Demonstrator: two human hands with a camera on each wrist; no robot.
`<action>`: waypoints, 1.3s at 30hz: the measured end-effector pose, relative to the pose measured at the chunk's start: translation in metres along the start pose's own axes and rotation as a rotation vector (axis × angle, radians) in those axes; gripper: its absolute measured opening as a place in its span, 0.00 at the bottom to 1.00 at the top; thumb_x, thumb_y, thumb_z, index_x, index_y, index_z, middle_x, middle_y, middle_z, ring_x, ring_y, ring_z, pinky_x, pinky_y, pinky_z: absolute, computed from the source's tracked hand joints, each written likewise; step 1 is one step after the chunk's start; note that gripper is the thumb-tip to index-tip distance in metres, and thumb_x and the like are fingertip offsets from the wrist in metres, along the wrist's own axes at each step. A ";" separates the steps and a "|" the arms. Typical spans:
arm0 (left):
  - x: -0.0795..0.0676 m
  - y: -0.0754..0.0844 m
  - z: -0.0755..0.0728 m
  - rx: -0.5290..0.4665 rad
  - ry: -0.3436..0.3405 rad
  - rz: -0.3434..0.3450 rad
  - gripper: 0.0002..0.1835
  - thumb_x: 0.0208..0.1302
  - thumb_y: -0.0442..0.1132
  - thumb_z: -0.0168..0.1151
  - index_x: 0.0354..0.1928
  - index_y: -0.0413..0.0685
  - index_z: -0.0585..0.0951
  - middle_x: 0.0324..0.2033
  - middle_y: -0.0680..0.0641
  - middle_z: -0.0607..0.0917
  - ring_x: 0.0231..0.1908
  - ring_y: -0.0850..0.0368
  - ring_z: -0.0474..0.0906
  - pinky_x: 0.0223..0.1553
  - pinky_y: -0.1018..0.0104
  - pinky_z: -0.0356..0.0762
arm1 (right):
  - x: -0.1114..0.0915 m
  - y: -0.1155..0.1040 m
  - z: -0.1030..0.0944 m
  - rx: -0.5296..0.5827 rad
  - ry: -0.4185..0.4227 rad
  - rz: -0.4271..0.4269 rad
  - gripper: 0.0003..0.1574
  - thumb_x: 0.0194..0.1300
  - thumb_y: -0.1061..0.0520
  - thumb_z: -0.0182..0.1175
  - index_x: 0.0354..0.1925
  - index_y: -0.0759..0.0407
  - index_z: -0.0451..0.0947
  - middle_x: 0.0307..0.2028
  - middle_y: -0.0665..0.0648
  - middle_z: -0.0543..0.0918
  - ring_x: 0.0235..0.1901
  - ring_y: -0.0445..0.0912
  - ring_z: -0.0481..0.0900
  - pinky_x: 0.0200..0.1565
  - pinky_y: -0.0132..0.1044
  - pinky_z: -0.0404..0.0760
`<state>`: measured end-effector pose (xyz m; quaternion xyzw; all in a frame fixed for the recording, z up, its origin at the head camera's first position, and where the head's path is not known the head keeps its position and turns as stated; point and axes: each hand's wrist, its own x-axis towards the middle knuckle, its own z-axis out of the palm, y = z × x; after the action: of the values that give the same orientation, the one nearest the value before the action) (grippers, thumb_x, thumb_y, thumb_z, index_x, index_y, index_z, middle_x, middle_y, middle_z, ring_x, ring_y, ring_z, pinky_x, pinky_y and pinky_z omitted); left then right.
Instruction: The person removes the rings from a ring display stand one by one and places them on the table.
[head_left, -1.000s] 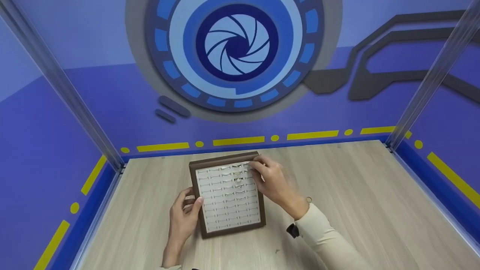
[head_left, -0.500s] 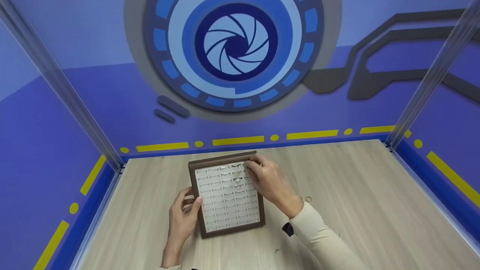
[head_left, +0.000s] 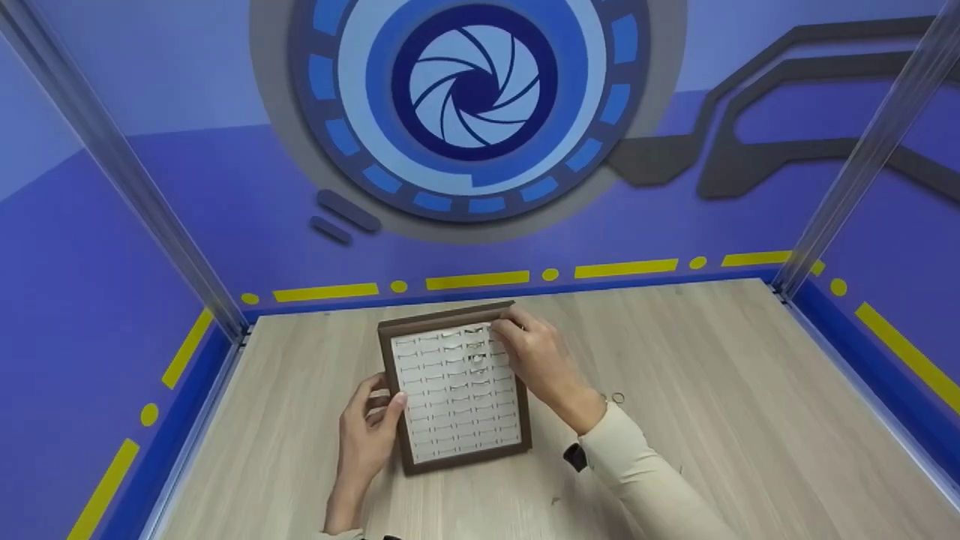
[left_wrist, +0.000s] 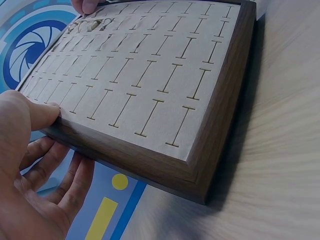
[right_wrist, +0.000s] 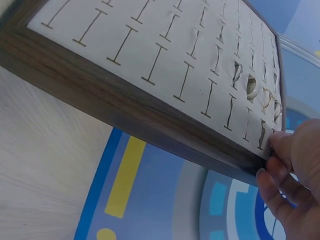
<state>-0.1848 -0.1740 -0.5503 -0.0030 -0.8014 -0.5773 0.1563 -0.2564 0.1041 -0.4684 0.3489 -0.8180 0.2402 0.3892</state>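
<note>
A ring display tray [head_left: 463, 405] with a brown wood frame and white slotted pad stands tilted up on the table. My left hand [head_left: 367, 431] grips its left edge, the thumb [left_wrist: 42, 116] over the rim and the fingers behind. Several rings [right_wrist: 252, 87] sit in the column beside the rightmost one, near the top. At the top right corner slot, the thumb and fingertips of my right hand [head_left: 544, 356] pinch a small ring, almost wholly hidden by the fingers. Just below the fingertips, a slot [right_wrist: 262, 134] in that column gapes a little.
One loose gold ring [head_left: 618, 398] lies on the wooden table [head_left: 712, 375] right of my right wrist. A tiny dark object [head_left: 555, 500] is on the table near the front. Blue printed walls [head_left: 187, 225] enclose the back and sides.
My right hand has shifted slightly left and closer onto the top right slot, covering the shiny bit seen at the fingertips earlier. My left hand and the tray have hardly moved.
</note>
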 end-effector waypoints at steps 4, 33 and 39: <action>0.001 -0.001 0.000 -0.006 0.001 -0.002 0.23 0.77 0.38 0.67 0.69 0.42 0.77 0.58 0.40 0.83 0.52 0.48 0.84 0.57 0.59 0.87 | -0.001 0.002 0.000 0.004 0.006 -0.007 0.09 0.64 0.70 0.73 0.40 0.61 0.86 0.39 0.54 0.83 0.29 0.47 0.82 0.30 0.39 0.84; 0.002 -0.001 0.000 -0.010 0.000 -0.004 0.24 0.76 0.40 0.68 0.69 0.43 0.77 0.57 0.41 0.83 0.52 0.48 0.84 0.57 0.59 0.87 | -0.005 0.007 -0.015 0.037 0.041 -0.053 0.11 0.65 0.71 0.73 0.42 0.60 0.87 0.40 0.54 0.84 0.34 0.46 0.84 0.35 0.36 0.87; 0.000 0.000 0.000 -0.001 0.001 -0.001 0.23 0.77 0.41 0.67 0.69 0.42 0.77 0.57 0.40 0.83 0.52 0.48 0.84 0.57 0.58 0.87 | -0.005 0.006 -0.022 0.040 0.059 -0.069 0.11 0.61 0.71 0.75 0.40 0.61 0.87 0.38 0.55 0.84 0.34 0.47 0.85 0.35 0.35 0.87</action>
<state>-0.1854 -0.1739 -0.5504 -0.0023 -0.8011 -0.5777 0.1562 -0.2482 0.1248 -0.4606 0.3776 -0.7884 0.2533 0.4142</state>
